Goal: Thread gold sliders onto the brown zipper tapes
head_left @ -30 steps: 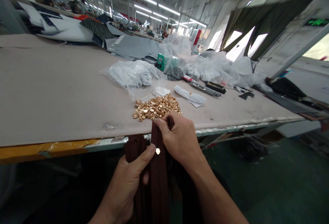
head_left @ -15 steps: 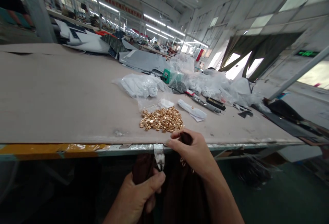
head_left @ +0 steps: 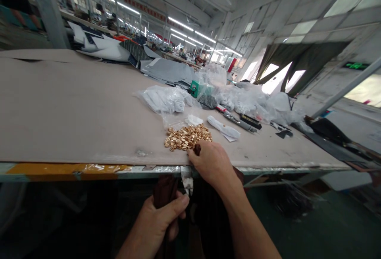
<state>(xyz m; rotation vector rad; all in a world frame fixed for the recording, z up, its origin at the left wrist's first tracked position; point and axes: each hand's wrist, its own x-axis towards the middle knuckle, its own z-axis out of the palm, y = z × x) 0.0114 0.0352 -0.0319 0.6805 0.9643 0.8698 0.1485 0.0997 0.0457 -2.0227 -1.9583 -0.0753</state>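
Below the table's front edge, my left hand [head_left: 162, 221] is closed on dark brown fabric [head_left: 164, 190], its thumb pressed over the forefinger. My right hand [head_left: 212, 162] is at the table's edge, fingers bent round a dark brown fold of fabric [head_left: 197, 149]. Its fingertips are at the near right side of a heap of small shiny gold metal pieces [head_left: 183, 138]. Between my hands a silvery tab [head_left: 187, 184] hangs from the table edge, just above my left thumb. Dark fabric hangs under my right wrist, its shape lost in shadow.
On the table [head_left: 74, 112], a clear bag of white items [head_left: 166, 98] lies behind the heap. A folded white strip [head_left: 223, 128], a grey pen-like tool [head_left: 239, 121] and a black tray [head_left: 250, 121] lie to the right. Crumpled plastic [head_left: 253, 94] is piled farther back.
My right hand has moved forward and slightly left with the brown fabric, closer to the gold pieces, and its back has turned upward. My left hand stays below the edge, still gripping fabric.
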